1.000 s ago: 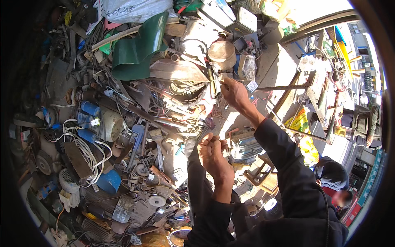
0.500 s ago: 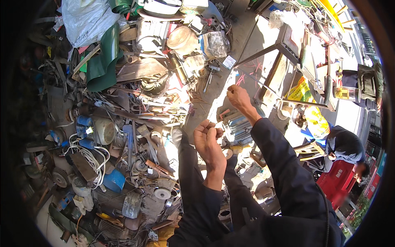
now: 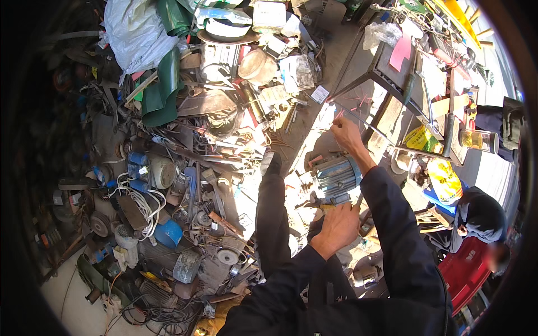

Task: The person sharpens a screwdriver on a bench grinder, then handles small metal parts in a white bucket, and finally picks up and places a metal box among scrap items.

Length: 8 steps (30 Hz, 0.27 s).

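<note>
My left hand (image 3: 339,228) is back-up, just in front of a blue-grey finned electric motor (image 3: 338,178). Its fingers are curled together, and whatever they may hold is hidden. Beyond the motor my right hand (image 3: 348,134) is closed, its fingertips pinched beside a thin rod (image 3: 364,120) and some thin red strips (image 3: 361,103). I cannot make out what lies in that pinch. The motor rests on the ground between my legs and the metal-framed workbench (image 3: 386,75).
Scrap metal and motor parts crowd the ground on the left, with a coil of white cable (image 3: 151,210) and a green sheet (image 3: 162,92). Tools and a jar (image 3: 478,140) lie on the bench. Another person (image 3: 476,215) is at the right beside a red box (image 3: 465,271).
My left hand has turned from palm-up to back-up and moved right and nearer, towards the motor. The right hand stays closed near the rod. The whole view has shifted somewhat.
</note>
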Tool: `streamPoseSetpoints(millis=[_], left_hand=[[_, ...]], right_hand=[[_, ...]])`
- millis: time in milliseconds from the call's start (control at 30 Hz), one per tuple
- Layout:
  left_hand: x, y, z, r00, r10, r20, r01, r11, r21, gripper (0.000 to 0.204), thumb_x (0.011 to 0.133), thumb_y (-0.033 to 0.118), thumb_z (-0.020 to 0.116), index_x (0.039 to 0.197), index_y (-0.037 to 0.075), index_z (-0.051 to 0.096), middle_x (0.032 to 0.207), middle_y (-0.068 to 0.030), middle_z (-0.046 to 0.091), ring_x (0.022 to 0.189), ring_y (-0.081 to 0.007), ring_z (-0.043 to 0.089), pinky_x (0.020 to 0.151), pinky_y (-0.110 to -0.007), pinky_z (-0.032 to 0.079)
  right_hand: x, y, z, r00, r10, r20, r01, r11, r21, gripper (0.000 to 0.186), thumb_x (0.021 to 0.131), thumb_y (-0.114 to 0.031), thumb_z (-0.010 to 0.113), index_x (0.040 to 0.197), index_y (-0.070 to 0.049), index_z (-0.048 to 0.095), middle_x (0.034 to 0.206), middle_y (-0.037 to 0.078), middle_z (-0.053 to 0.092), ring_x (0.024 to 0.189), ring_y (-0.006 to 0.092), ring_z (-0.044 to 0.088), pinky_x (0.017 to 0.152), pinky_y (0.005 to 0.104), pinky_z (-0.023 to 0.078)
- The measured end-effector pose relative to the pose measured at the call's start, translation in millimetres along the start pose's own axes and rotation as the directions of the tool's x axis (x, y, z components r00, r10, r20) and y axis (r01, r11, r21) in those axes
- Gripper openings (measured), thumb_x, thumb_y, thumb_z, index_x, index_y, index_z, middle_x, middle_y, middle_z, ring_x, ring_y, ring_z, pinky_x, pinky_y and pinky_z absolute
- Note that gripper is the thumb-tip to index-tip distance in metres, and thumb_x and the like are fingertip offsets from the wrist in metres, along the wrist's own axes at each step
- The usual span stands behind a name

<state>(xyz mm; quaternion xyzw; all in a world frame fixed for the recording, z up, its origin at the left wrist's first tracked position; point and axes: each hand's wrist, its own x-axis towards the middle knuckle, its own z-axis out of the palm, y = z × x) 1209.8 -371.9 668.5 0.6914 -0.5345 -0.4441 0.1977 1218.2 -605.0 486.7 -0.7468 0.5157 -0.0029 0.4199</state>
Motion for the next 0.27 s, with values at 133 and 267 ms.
streamPoseSetpoints(millis=[133,267], left_hand=[[27.7,-10.5,21.7,0.959,0.169,0.227,-0.198,0.974,0.111,0.033,0.089,0.014,0.064,0.117,-0.003,0.067,0.102,-0.0188,0.068,0.097,-0.0379,0.068,0.078,-0.047,0.053],[45.3,-9.4,22.7,0.902,0.205,0.379,-0.228,0.974,0.016,0.037,0.091,0.014,0.067,0.125,-0.001,0.067,0.117,-0.0207,0.070,0.111,-0.0396,0.066,0.089,-0.046,0.054]], right_hand=[[68.6,-31.5,21.6,0.998,0.045,0.046,-0.045,0.999,-0.008,0.048,0.089,-0.032,0.067,0.120,0.005,0.072,0.106,0.027,0.076,0.098,0.0384,0.075,0.089,0.0433,0.056],[121.5,-101.2,40.4,0.994,0.051,0.101,-0.054,0.998,0.029,0.060,0.087,-0.039,0.068,0.123,0.010,0.068,0.104,0.036,0.073,0.103,0.0456,0.072,0.093,0.0474,0.055]])
